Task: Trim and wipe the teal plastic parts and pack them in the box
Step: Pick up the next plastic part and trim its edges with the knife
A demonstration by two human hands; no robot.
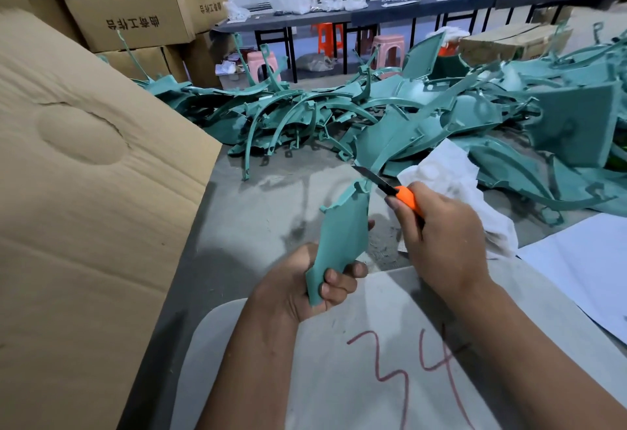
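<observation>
1. Nearest up front: pale desk (339, 344) with a red "34" (407, 372) scrawled on it, both forearms coming in over it.
2. Left hand (305, 287) wrapped tight round the bottom end of one teal part (342, 226), fingers curled over its near edge, thumb tucked behind. Held up off the desk, not resting on anything.
3. Long axis of that part: running up and away from the left hand, tilted a bit to the right, ragged top end pointing toward the big pile of teal parts (424, 117) further back.
4. Right hand (441, 243) closed round an orange utility knife (405, 197), blade (369, 176) poking up-left, tip right at the part's jagged top edge. Touching or just shy of it, can't tell for sure.
5. So the key bit: part's top end sits up and left of the right hand, blade crossing it near that end. Right hand clearly the nearer one to the flash; left just anchoring the far end.
6. Looks like the trimming step, wiping and packing not yet done for this piece.
7. White cloth (451, 185) lying just behind the right hand, probably next up.
8. Cardboard box (84, 192) flap looming on the left, close to the left hand.
</observation>
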